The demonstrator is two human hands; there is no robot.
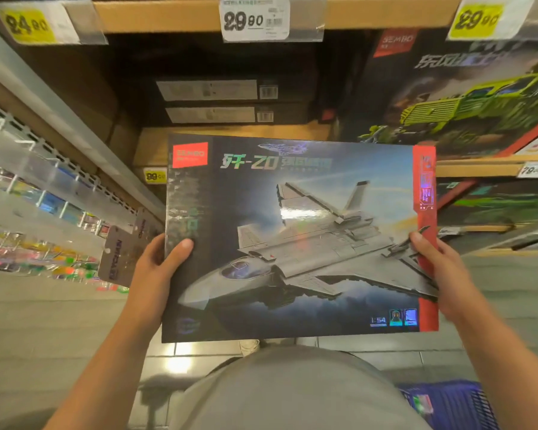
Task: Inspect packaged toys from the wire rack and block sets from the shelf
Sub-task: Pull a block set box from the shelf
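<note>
I hold a large flat block-set box (pixel 298 237) in front of me, its face towards me, printed with a grey fighter jet and a red strip down its right side. My left hand (pixel 156 271) grips the box's left edge with the thumb on the front. My right hand (pixel 438 265) grips the right edge the same way. Behind the box runs the wooden shelf (pixel 230 135), where dark boxes (pixel 218 100) lie stacked. A block set with a green truck (pixel 457 97) stands on the shelf at the right. The wire rack (pixel 44 193) with packaged toys hangs at the left.
Price tags (pixel 255 20) hang from the upper shelf edge. A grey hang-card package (pixel 118 256) dangles from the rack just left of my left hand. A blue basket (pixel 454 405) sits on the tiled floor at the lower right.
</note>
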